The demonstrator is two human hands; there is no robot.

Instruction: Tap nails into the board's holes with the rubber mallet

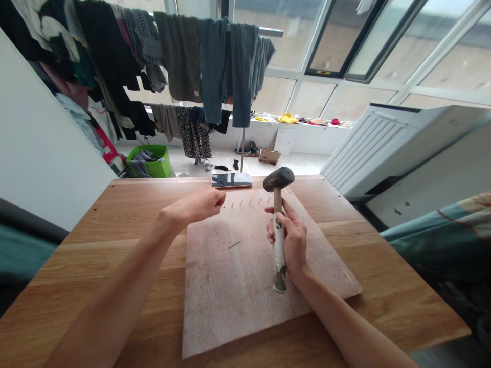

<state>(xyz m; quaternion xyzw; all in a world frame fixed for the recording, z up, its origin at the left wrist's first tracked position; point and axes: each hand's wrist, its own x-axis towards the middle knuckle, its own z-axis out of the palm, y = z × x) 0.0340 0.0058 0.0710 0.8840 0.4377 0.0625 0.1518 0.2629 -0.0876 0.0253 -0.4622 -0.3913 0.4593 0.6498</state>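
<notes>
Grip: right hand (287, 240) around hammer (279, 260) | left hand (190, 204) near nails (245, 202) | phone (231, 180) beyond

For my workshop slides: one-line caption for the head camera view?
Right hand grips an upright hammer over a wooden board; left hand at a row of nails.

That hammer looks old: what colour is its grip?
The grip is worn white with dark patches, seen best in the head view.
</notes>
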